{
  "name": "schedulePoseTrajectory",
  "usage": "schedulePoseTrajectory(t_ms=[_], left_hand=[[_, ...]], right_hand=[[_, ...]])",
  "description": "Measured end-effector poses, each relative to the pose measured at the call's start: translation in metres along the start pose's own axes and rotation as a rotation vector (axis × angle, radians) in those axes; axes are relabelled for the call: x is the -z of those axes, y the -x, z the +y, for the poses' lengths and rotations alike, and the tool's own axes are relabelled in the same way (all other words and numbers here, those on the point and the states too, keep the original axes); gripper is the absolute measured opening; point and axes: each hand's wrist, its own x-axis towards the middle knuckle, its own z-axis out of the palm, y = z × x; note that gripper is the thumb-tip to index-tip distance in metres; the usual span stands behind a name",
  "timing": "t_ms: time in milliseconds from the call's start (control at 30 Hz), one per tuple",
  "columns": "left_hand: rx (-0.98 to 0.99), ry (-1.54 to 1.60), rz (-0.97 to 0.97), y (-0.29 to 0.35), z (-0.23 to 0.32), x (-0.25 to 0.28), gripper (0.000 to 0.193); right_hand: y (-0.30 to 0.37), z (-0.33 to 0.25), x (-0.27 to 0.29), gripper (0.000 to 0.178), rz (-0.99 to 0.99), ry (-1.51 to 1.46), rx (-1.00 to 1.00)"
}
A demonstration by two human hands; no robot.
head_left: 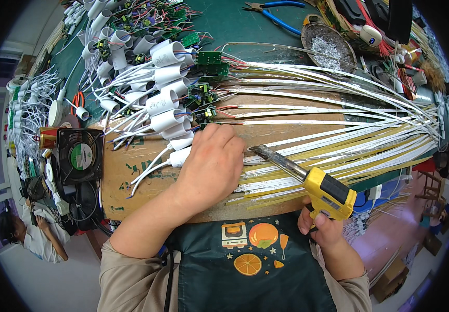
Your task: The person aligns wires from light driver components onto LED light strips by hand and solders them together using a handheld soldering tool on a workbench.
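Observation:
My right hand (322,229) is wrapped round the grip of a yellow and black soldering gun (329,193). The gun's dark metal tip points left and ends just beside the fingers of my left hand (215,161). Those left fingers are curled together at the left ends of the LED strips (307,136); what they pinch is hidden. Left of that hand is a row of white plastic tubes (163,103) with white cables. Small green circuit boards (209,57) with thin red and blue wires lie between tubes and strips.
A metal dish of silvery bits (328,48) and blue-handled pliers (279,15) lie at the back. A black fan (80,156) stands at the left. More tubes and boards (125,31) are heaped at the back left. A brown board (123,182) covers the table's front. Another person (39,234) sits far left.

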Motion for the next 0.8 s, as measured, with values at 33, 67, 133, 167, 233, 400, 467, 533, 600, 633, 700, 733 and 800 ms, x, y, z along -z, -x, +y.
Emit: schedulePoseTrajectory(t_ms=[33,67,133,167,233,400,467,533,600,633,700,733,800], left_hand=[[0.0,0.0,-0.001,0.0,0.0,0.0,0.012],[0.001,0.0,-0.001,0.0,0.0,0.0,0.012],[-0.002,0.008,0.001,-0.001,0.0,0.0,0.011],[-0.002,0.007,0.001,-0.001,0.0,0.0,0.011],[-0.003,0.0,-0.001,-0.001,0.0,0.0,0.011],[-0.006,-0.007,-0.004,-0.002,0.0,0.001,0.01],[-0.009,-0.009,0.003,-0.002,0.0,0.0,0.01],[-0.007,0.0,0.007,-0.002,0.0,0.0,0.01],[-0.008,0.001,0.006,-0.002,-0.001,0.0,0.01],[-0.007,0.002,0.003,-0.002,-0.001,0.0,0.01],[-0.012,0.005,0.01,-0.002,0.0,0.0,0.01],[-0.015,0.008,0.016,-0.002,0.0,0.0,0.01],[-0.01,0.009,0.007,-0.003,0.001,0.001,0.009]], right_hand=[[0.001,0.002,0.001,0.059,0.003,-0.018,0.018],[0.001,0.003,0.002,0.062,0.005,-0.037,0.036],[0.0,0.001,0.004,0.064,0.0,-0.04,0.033],[0.0,0.001,0.004,0.067,-0.005,-0.045,0.031],[0.0,0.001,0.005,0.067,0.0,-0.049,0.04],[-0.001,-0.009,0.011,0.064,-0.02,-0.091,0.1],[-0.005,-0.015,0.012,0.066,0.006,-0.062,0.137],[-0.012,-0.018,0.008,0.065,0.07,0.021,0.216],[-0.013,-0.021,0.01,0.067,0.093,-0.07,0.206],[-0.014,-0.022,0.011,0.068,0.089,-0.098,0.19],[-0.014,-0.02,0.012,0.068,0.081,-0.088,0.19],[-0.014,-0.02,0.012,0.069,0.073,-0.077,0.188],[-0.014,-0.021,0.012,0.069,0.075,-0.079,0.191]])
